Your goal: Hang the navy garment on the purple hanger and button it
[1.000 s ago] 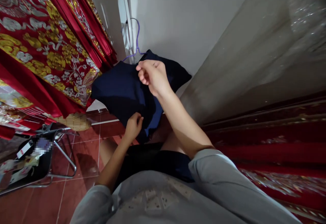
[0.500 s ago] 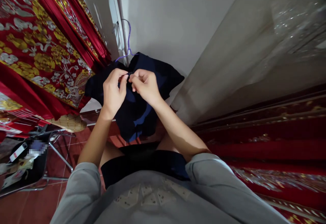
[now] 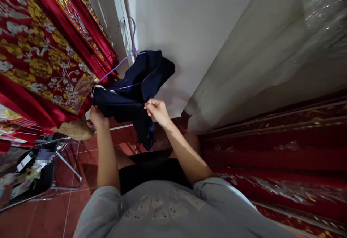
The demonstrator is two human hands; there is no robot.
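Observation:
A dark navy garment (image 3: 121,109) hangs partly on a purple wire hanger (image 3: 133,39) hooked at the wall corner. Its left side is off the hanger's arm, and the front lies spread apart. My left hand (image 3: 98,117) is closed on the garment's left edge, close to the red embroidered cloth; its fingertips are partly hidden. With thumb and fingers pinched, my right hand (image 3: 157,111) holds the garment's front edge near the middle. The far side of the garment still drapes over the hanger's right arm.
Red cloth with gold and silver embroidery (image 3: 48,57) hangs at the left. Below it stands a folding chair (image 3: 67,187) with a black seat carrying small items. A pale plastic-like sheet (image 3: 230,72) and more red cloth (image 3: 271,155) are on the right. The floor is red tile (image 3: 86,165).
My hands were together at the garment's front; now they are apart, the left one moved left and down. The garment's left side has opened and come off the hanger, baring its purple arm.

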